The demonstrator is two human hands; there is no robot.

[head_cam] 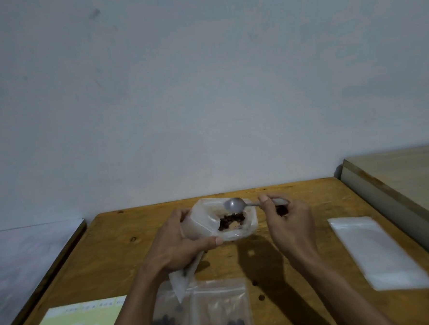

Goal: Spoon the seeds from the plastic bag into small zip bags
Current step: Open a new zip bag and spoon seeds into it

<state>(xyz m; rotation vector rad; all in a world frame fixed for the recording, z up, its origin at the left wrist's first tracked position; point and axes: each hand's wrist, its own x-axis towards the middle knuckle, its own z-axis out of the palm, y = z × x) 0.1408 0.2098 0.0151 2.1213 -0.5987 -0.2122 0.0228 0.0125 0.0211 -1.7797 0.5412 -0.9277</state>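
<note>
- I take the plastic bag point(227, 218) as my landmark: it sits near the far edge of the wooden table point(301, 245), its mouth held wide, with a small heap of dark seeds point(231, 221) showing inside.
- My left hand point(180, 242) grasps the near-left side of that bag, thumb pressed along its near rim; a small zip bag point(184, 277) appears to hang below the same hand, though I cannot tell how it is pinched.
- My right hand point(287, 223) pinches the handle of a spoon point(233, 204), whose bowl hovers over the bag's far rim and looks empty.
- Nearer me than the bag lie two filled zip bags point(205, 313), dark seeds visible in each, so part of the job looks done.
- Right of the bag, well apart, lies a stack of empty bags point(377, 250), so I judge more filling remains.
- A few stray seeds point(257, 290) lie on the table, nearer me than the bag.
</note>
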